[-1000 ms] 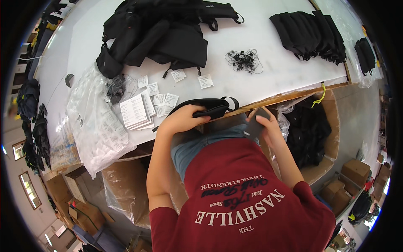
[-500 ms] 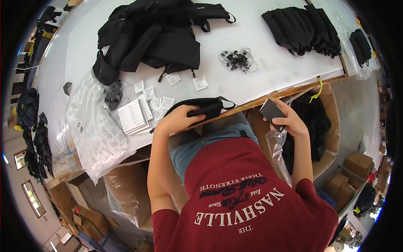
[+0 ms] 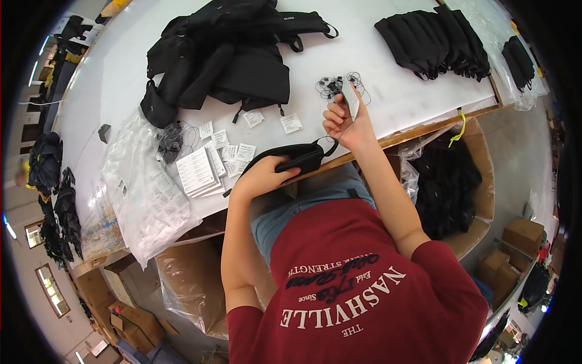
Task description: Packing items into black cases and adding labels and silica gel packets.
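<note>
At the table's near edge my left hand (image 3: 265, 176) grips a black zip pouch (image 3: 307, 159), thumb on the near side and the other fingers partly hidden. The pouch has a small loop at its right end. My right hand (image 3: 350, 126) is raised over the table and pinches a small hang tag (image 3: 351, 99), seen nearly edge-on with a pale printed side. Just behind that hand lies a tangle of thin black tag strings (image 3: 329, 88), which the hand and tag partly cover. Beside my left hand are a stack of white printed cards (image 3: 195, 172) and several loose white labels (image 3: 245, 151).
Black bags (image 3: 248, 76) are heaped at the far left, and a row of black pouches (image 3: 433, 42) lies at the far right. A clear plastic bag (image 3: 142, 200) hangs over the left edge. Below the table's right side stands a carton (image 3: 485, 176) holding black items.
My right hand has moved from beyond the table's near edge, up and left to the strings, carrying the tag and turning its pale side into view. My left hand stays on the pouch.
</note>
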`<action>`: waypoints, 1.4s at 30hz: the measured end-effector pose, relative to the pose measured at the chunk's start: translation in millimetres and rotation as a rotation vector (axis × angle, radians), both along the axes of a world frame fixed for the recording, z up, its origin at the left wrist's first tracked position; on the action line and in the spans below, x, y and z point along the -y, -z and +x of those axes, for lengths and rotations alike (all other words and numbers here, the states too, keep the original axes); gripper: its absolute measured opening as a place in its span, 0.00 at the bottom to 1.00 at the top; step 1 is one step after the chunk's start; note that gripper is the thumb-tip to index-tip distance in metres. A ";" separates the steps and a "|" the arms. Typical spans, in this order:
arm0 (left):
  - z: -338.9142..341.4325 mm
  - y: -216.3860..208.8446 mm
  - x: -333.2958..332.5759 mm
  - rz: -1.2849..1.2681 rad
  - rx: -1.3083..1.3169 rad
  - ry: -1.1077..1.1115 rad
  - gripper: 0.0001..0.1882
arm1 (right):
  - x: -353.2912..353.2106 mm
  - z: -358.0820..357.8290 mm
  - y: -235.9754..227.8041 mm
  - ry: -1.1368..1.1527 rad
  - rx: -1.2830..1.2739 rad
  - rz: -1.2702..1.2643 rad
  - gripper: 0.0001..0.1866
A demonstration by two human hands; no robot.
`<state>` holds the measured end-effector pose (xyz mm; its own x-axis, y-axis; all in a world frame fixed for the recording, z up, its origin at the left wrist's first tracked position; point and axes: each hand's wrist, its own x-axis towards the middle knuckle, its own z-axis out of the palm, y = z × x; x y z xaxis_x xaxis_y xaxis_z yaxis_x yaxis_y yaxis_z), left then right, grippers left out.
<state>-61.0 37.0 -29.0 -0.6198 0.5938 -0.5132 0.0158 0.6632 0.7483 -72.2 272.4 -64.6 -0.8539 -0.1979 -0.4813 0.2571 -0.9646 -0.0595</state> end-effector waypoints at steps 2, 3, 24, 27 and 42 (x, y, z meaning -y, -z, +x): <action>1.0 -1.9 0.3 -0.010 0.031 -0.021 0.22 | 5.4 -1.3 1.5 -0.046 -0.038 0.137 0.22; 1.0 -1.1 0.6 -0.022 0.009 -0.001 0.22 | 7.7 -4.3 -4.7 -0.042 0.016 0.180 0.23; 56.4 -23.2 9.3 -0.067 -0.596 -0.145 0.08 | -6.5 -8.8 -11.8 0.222 -0.055 0.655 0.14; 65.1 -13.4 10.1 -0.021 -0.806 -0.223 0.09 | -3.3 -4.2 -19.9 0.081 -0.159 0.788 0.15; 77.6 29.7 5.4 0.423 -0.973 -0.649 0.30 | 68.1 28.6 -39.7 -0.499 -1.293 2.215 0.13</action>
<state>16.6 31.6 -58.6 -0.8760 0.0422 0.4805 0.4428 0.4653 0.7664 -43.5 204.3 -24.9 -0.8073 -0.5481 0.2189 -0.5715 0.6335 -0.5215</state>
